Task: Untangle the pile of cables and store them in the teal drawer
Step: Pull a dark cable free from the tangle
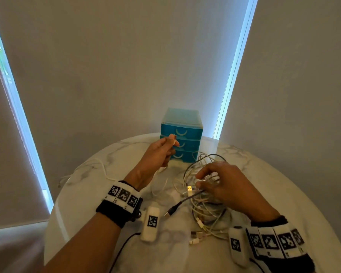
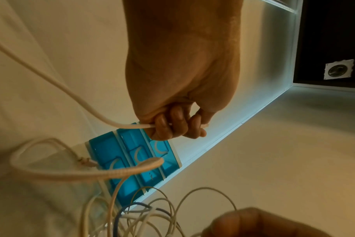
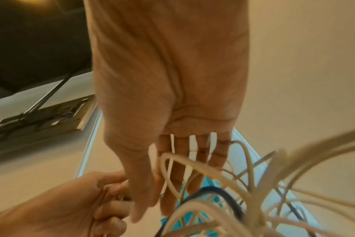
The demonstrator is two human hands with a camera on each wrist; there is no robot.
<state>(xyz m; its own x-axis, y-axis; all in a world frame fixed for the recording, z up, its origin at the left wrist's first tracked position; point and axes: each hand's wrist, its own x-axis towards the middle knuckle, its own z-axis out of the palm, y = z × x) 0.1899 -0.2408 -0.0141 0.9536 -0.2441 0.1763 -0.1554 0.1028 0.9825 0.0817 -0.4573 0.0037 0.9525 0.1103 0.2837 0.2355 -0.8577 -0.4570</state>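
Overhead, the head view takes in the whole round marble table (image 1: 283,194): the teal drawer unit (image 1: 181,134) stands at its far edge with all three drawers closed, and the pile of cables (image 1: 205,203) lies just near and right of it, a mostly white tangle with one dark cable (image 1: 182,203) poking out to the left. The left hand (image 1: 158,152) is raised in front of the drawer fronts, hiding part of them, and the right hand (image 1: 224,184) sits on the pile.

Only the left wrist view shows that grip plainly: the left hand's (image 2: 180,96) fingers (image 2: 172,125) are curled round a white braided cable (image 2: 71,91), its end sticking out past the fist, the rest running away to the left and looping back in front of the drawers.

From the right wrist view, blurred, the right hand's (image 3: 172,112) fingers (image 3: 192,160) reach fairly straight down into the loops, with white strands threaded between them; whether they pinch any strand, I cannot tell. In the head view those fingers look bent over the tangle.

Elsewhere, another white cable (image 1: 98,166) trails across the left side of the table, loose plugs (image 1: 197,234) lie at the near edge of the pile, and pale blinds (image 1: 116,66) hang behind the table.
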